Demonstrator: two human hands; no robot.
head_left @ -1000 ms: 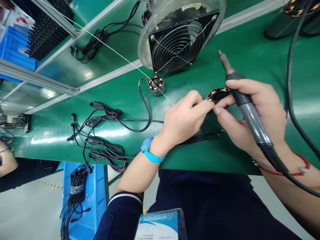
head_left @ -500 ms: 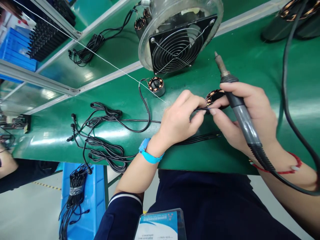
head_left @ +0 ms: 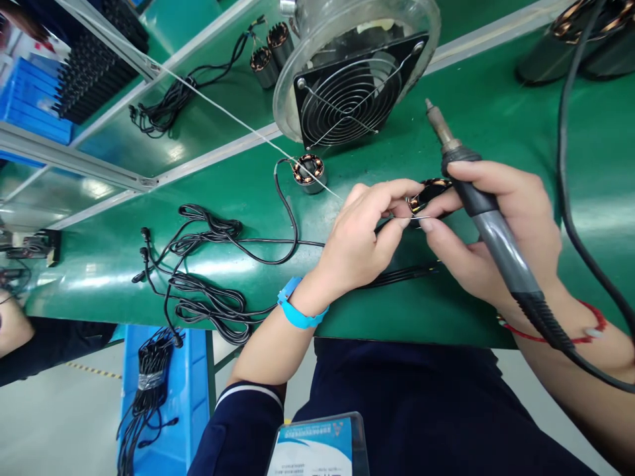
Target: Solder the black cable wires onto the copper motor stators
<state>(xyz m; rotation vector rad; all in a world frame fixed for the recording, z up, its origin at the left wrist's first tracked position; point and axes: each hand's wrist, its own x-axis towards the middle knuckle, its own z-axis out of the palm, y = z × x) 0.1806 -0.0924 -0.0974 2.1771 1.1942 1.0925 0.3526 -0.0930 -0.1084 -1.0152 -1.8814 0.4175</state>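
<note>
My right hand (head_left: 506, 231) is closed around a soldering iron (head_left: 491, 225), whose tip points up and away. Its thumb and forefinger also pinch the end of a thin wire (head_left: 419, 217). My left hand (head_left: 364, 231) is closed in a pinch on a black cable (head_left: 383, 225), its fingertips close to those of the right. Just behind the fingertips stands a stator with copper windings (head_left: 430, 190), partly hidden by both hands. Another stator (head_left: 309, 173), with a cable attached, stands further left. A thin white strand (head_left: 233, 118) runs down toward my left hand.
A fan with a wire guard (head_left: 350, 109) stands behind my hands. Coiled black cables (head_left: 211, 297) lie at left on the green bench (head_left: 114, 264). A blue bin (head_left: 191, 396) with cables is below. The iron's cord (head_left: 565, 158) loops at right. Another person's arm (head_left: 14, 324) shows at far left.
My right hand has shifted slightly right with the iron, its fingertips a little further from the left ones. A thin wire now shows between them, where dark cable showed before.
</note>
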